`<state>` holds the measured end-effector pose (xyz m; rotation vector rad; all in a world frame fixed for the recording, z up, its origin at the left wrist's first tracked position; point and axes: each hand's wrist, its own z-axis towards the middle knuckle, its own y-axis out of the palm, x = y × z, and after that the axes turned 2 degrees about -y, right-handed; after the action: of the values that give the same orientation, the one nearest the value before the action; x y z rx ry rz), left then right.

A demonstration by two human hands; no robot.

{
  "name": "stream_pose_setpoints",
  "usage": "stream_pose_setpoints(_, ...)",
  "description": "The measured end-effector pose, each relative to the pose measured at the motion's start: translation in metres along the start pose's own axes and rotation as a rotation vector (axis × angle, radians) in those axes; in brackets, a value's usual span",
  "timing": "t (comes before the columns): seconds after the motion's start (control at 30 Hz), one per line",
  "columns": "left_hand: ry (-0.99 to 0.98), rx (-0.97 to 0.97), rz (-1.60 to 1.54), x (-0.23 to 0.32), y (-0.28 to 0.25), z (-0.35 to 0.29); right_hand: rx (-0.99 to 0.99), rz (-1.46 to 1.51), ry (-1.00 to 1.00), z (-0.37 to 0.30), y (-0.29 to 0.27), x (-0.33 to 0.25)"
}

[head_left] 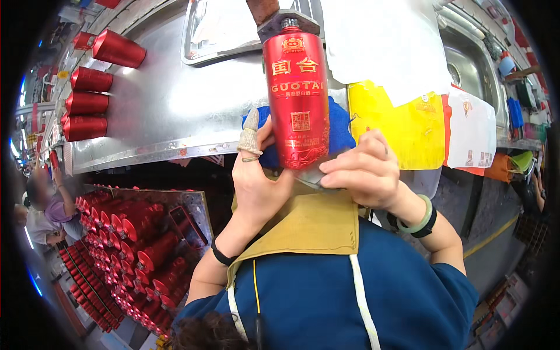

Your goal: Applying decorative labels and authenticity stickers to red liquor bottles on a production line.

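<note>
A glossy red bottle (pixel 296 99) with gold print lies in front of me, its neck pointing away against a metal block (pixel 273 24). Beneath it is a blue cloth (pixel 340 123). My left hand (pixel 256 178) grips the lower left side of the bottle, thumb near its base. Pale finger cots (pixel 248 139) cover part of one finger on that hand. At the bottle's base, my right hand (pixel 364 172) has its fingers curled and pinches a thin dark grey piece (pixel 313 176), whose kind I cannot make out.
Several red bottles (pixel 87 104) lie at the left of the metal worktop (pixel 157 87). A rack of many red bottles (pixel 125 239) stands lower left, a phone (pixel 188 226) beside them. A metal tray (pixel 192 52), white sheet (pixel 385 46), yellow sheet (pixel 402 125) and sink (pixel 466 55) lie beyond.
</note>
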<state>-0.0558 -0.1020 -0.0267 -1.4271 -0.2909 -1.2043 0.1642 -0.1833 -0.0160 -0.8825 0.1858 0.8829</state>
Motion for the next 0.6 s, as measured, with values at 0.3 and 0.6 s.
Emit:
stream_pose_setpoints(0.3,0.107,-0.107,0.305,0.029,0.001,0.012,0.494,0.199,0.447,0.000,-0.006,0.007)
stream_pose_setpoints(0.6,0.187,0.046,0.303,0.013,0.008,0.002,0.539,0.160,0.551,0.035,-0.011,0.016)
